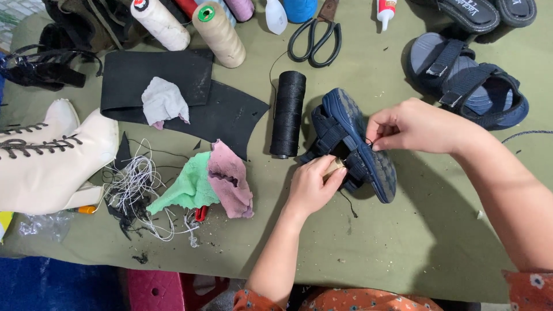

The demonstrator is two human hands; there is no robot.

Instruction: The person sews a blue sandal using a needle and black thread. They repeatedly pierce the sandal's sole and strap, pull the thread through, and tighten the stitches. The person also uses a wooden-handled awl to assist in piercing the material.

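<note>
Both forearms are bare up to the elbow. The left hand (pixel 311 187) and the right hand (pixel 412 126) show no rings, no watch and no gloves; the nails look short and plain. At the bottom edge the person wears an orange garment with short sleeves (pixel 527 288), printed with small pale flowers.

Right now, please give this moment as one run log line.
left hand: grips wooden handle at sandal | right hand: pinches black thread at sole | thread spool: beside sandal
</note>
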